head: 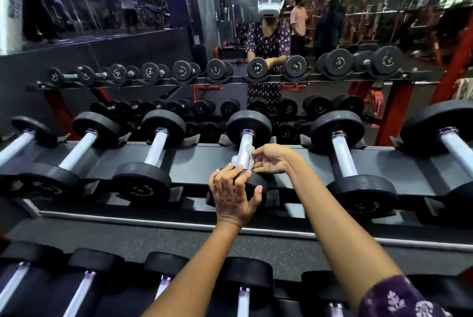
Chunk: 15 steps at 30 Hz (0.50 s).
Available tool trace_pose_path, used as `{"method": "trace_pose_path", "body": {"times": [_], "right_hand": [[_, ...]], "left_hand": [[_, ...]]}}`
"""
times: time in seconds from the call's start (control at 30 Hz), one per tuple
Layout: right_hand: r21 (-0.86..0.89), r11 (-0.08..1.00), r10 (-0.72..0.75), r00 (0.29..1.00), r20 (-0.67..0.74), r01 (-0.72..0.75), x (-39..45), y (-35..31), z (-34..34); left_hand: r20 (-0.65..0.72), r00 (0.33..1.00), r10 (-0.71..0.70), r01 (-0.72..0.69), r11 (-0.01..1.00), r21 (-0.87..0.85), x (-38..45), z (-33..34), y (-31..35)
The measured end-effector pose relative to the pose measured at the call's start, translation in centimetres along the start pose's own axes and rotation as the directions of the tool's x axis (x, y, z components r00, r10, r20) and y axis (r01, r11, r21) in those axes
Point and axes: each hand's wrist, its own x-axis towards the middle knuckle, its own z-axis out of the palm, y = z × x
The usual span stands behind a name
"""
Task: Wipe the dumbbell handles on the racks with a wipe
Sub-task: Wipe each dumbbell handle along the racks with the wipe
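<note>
Left hand [231,193] laid with straight, spread fingers over the near black head of the dumbbell [249,128] lying on the upper rack [204,160], fourth from the left in its row. Right hand [271,159] pinching a white wipe [249,160] tucked under and beside the knurled handle [243,152], close to the near head. Behind the rack a mirror [332,22]; below, another row of dumbbells on the lower rack [179,242].

Left hand [234,195] splayed; right hand [271,159] fingers pinching.
</note>
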Motion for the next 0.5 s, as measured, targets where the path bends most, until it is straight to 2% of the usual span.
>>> {"method": "trace_pose_path", "body": {"times": [0.2,0.33,0.37,0.47,0.5], "right_hand": [[0.093,0.994,-0.047,0.998,-0.04,0.051,0.2,-0.1,1.0],[-0.192,0.981,0.026,0.999,0.047,-0.017,-1.5,1.0,0.1],[-0.208,0.978,0.029,0.998,0.053,-0.018,-1.6,1.0,-0.2],[-0.001,1.0,-0.02,1.0,-0.009,0.02,-1.1,0.8,0.4],[0.019,0.999,-0.034,0.999,-0.035,0.035,-0.9,0.8,0.7]], "left_hand": [[0.01,1.0,0.004,-0.005,1.0,0.004,0.1,0.0,-0.1],[0.006,1.0,-0.008,0.008,1.0,-0.003,0.1,0.0,0.0],[0.008,1.0,-0.009,0.009,1.0,-0.004,0.2,0.0,0.0],[0.02,1.0,-0.013,0.013,1.0,-0.004,0.2,-0.3,0.1],[0.024,1.0,-0.016,0.016,1.0,-0.005,0.2,-0.4,0.2]]}}
